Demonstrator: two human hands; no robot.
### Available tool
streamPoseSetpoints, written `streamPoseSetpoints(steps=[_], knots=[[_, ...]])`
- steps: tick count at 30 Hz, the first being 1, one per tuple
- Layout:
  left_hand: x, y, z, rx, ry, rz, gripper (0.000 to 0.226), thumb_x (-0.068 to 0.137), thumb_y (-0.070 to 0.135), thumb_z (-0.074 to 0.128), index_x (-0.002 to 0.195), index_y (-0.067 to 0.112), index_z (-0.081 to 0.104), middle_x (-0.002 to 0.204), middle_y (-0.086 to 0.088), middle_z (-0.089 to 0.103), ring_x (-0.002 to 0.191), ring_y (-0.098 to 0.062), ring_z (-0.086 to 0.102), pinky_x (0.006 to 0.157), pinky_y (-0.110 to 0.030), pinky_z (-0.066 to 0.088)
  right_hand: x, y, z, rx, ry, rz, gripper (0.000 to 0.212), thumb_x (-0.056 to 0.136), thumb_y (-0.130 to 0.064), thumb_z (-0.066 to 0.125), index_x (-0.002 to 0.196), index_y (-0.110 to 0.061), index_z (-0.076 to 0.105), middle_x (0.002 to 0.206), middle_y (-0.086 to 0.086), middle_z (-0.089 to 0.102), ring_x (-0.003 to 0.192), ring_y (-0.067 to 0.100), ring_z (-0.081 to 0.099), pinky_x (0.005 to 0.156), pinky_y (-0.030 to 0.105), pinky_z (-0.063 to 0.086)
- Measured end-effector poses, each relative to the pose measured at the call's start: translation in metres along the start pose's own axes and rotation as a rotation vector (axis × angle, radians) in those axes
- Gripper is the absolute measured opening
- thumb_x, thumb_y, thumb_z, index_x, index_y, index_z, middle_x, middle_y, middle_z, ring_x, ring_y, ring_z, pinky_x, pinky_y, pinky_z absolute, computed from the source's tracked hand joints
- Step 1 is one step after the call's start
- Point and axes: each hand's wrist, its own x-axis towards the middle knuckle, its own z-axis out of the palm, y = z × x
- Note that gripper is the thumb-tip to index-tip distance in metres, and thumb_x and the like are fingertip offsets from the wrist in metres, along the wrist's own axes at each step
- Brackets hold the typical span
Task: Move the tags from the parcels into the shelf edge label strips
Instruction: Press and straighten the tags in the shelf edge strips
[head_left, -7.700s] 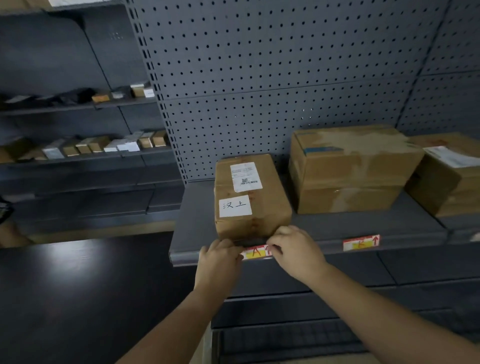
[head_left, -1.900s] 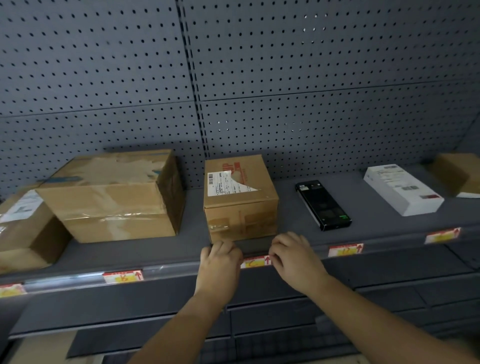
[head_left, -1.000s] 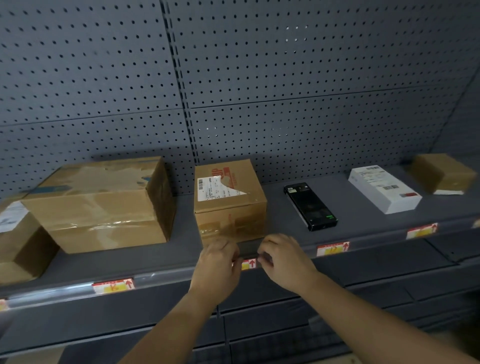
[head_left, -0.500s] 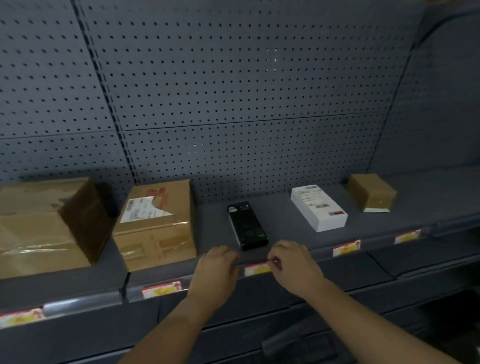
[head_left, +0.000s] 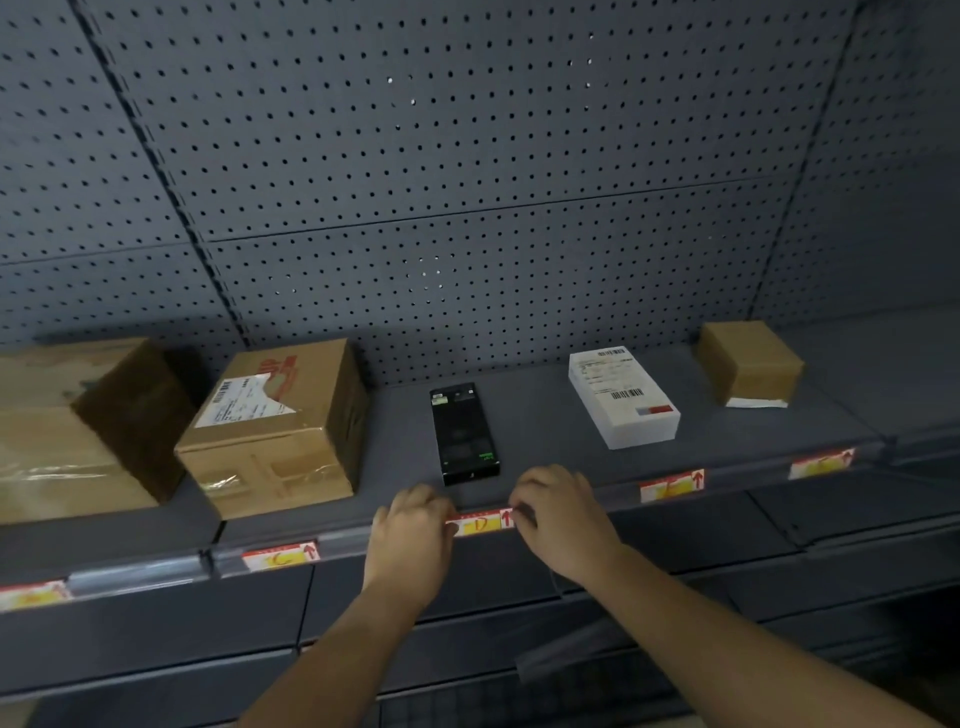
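Note:
A red-and-yellow tag marked D (head_left: 480, 522) sits in the shelf edge label strip (head_left: 363, 540), just below a flat black box (head_left: 464, 434). My left hand (head_left: 410, 525) holds the tag's left end with curled fingers. My right hand (head_left: 561, 514) holds its right end the same way. Other tags sit in the strip: one marked C (head_left: 280, 557) below a taped cardboard parcel (head_left: 280, 426), one (head_left: 671, 485) below a white box (head_left: 623, 397), and one (head_left: 821, 463) below a small brown parcel (head_left: 748, 364).
A large cardboard box (head_left: 67, 431) stands at the far left with another tag (head_left: 31, 595) under it. Grey pegboard (head_left: 467, 182) backs the shelf. Lower dark shelves run beneath my forearms.
I have shifted right along the shelf, from the tag under the taped parcel to the one under the black box. Over the last half second both hands stay at that tag's ends.

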Motion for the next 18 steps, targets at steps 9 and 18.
streamPoseSetpoints(steps=[9, 18], knots=[[0.004, -0.008, 0.005, 0.021, 0.016, 0.007, 0.006, 0.089, 0.027, 0.061, 0.091, 0.027, 0.066, 0.097, 0.005, 0.059, 0.092, -0.019, 0.056, 0.08, -0.036, 0.042, 0.006, -0.001, 0.012, -0.07, -0.039, 0.021, 0.018, 0.097, -0.029, 0.055, 0.104, -0.024, 0.07, 0.113, -0.008, 0.061, 0.11, 0.013, 0.051, 0.096, 0.033, 0.035], [0.008, -0.014, 0.014, 0.0, 0.024, 0.049, 0.008, 0.083, 0.018, 0.067, 0.08, 0.025, 0.065, 0.085, 0.006, 0.061, 0.08, -0.018, 0.058, 0.072, -0.033, 0.044, 0.009, 0.003, 0.018, -0.19, -0.063, -0.051, 0.014, 0.098, -0.024, 0.052, 0.101, -0.022, 0.066, 0.108, -0.006, 0.062, 0.103, 0.015, 0.054, 0.093, 0.035, 0.037]])
